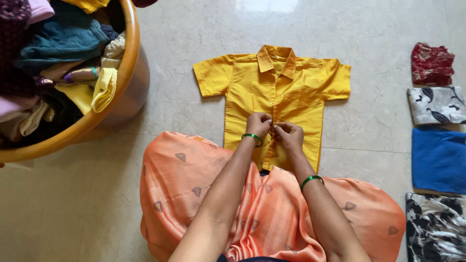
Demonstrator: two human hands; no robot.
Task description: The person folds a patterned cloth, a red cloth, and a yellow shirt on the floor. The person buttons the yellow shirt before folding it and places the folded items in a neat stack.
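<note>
A small yellow short-sleeved shirt (286, 92) lies flat on the pale stone floor, collar away from me, front side up. My left hand (258, 124) and my right hand (289, 136) meet at the button strip in the lower middle of the shirt, fingers pinched on the fabric there. Each wrist carries a green bangle. My knees, covered in orange cloth with small triangle marks (272, 208), overlap the shirt's lower hem.
A large round tub (127, 92) heaped with mixed clothes stands at the left. Along the right edge lie folded pieces in a column: a dark red one (431, 63), a grey floral one (436, 105), a blue one (438, 159), a black-and-white one (434, 228).
</note>
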